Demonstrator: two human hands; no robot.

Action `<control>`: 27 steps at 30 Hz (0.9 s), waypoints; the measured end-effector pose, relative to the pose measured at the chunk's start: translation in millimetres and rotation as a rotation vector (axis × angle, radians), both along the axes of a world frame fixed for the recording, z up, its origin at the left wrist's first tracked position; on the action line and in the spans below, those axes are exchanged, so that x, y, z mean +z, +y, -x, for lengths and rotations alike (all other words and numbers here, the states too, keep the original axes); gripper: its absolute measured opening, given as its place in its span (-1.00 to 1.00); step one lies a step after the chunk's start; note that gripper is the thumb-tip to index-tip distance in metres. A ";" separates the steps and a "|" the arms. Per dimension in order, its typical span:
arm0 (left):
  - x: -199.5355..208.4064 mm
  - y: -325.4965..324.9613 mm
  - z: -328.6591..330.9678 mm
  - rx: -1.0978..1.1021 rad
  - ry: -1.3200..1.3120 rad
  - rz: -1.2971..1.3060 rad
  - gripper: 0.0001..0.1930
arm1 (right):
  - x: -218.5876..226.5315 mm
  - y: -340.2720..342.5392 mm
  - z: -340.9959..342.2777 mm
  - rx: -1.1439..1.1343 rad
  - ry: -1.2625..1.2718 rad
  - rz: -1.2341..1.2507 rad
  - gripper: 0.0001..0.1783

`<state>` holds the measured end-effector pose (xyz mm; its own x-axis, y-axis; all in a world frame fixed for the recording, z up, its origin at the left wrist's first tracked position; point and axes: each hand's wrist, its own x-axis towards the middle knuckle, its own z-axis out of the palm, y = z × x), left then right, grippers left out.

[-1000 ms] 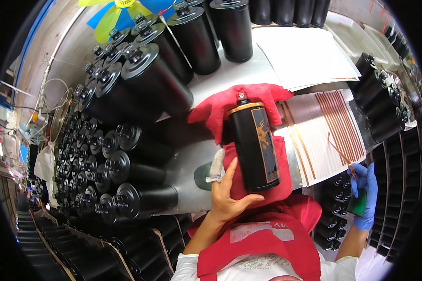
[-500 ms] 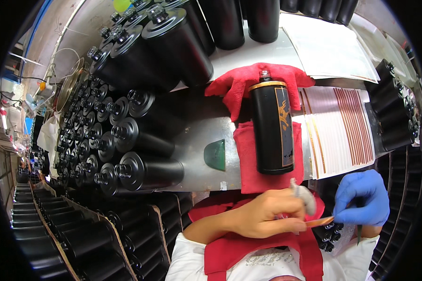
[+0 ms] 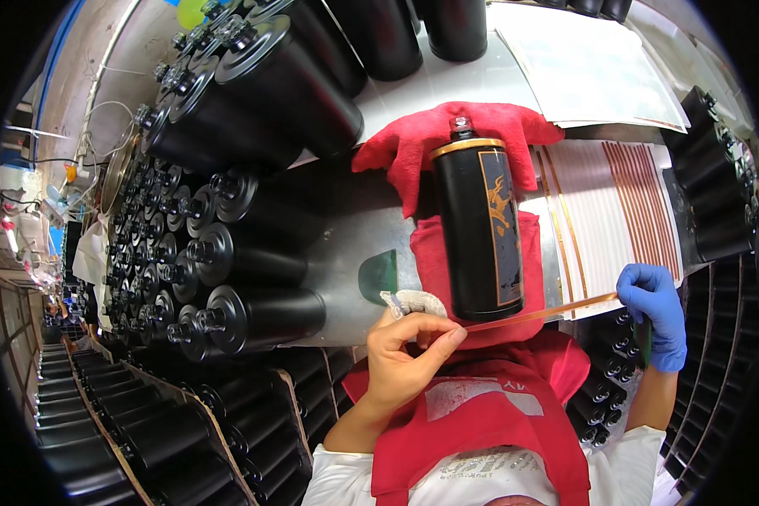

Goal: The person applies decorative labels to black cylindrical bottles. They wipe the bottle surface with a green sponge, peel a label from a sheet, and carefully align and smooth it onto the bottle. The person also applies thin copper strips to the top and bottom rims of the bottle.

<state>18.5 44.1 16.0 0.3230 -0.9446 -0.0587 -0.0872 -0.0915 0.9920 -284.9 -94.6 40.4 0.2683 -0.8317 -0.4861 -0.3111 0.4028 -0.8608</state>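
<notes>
A thin copper-coloured strip (image 3: pixel 535 316) stretches between my hands, just past the lower end of a black bottle. My bare left hand (image 3: pixel 409 354) pinches one end between thumb and finger; whitish cloth wraps one of its fingers. In a blue glove, my right hand (image 3: pixel 654 312) grips the other end, and a dark green piece (image 3: pixel 643 341) shows beside its palm. The black bottle (image 3: pixel 464 232) lies with its clear glass neck pointing away. It carries a gold band near the shoulder and a dark gold-edged panel with a gold figure. Red cloths (image 3: pixel 428 253) lie under it.
A green scraper-like piece (image 3: pixel 379 277) lies on the metal table (image 3: pixel 346 228). On the right is a white sheet (image 3: pixel 594 219) bearing copper strips, with white papers (image 3: pixel 590 67) beyond. Many black bottles (image 3: pixel 266 312) stand or lie left, behind and right; racks (image 3: pixel 202 422) hold more below.
My hands have moved apart and up toward the bottle, my left going left and my right slightly up. The strip, formerly short between them, now shows drawn out long.
</notes>
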 end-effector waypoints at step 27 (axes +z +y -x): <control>-39.3 -21.4 11.5 0.054 0.277 0.088 -0.62 | -28.7 -17.6 13.6 -0.015 0.131 0.073 -0.88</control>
<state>7.1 22.6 -23.3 0.3559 -0.9319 -0.0702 0.1904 -0.0012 0.9817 -298.6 -112.2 11.7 0.1937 -0.8697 -0.4541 -0.4166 0.3461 -0.8406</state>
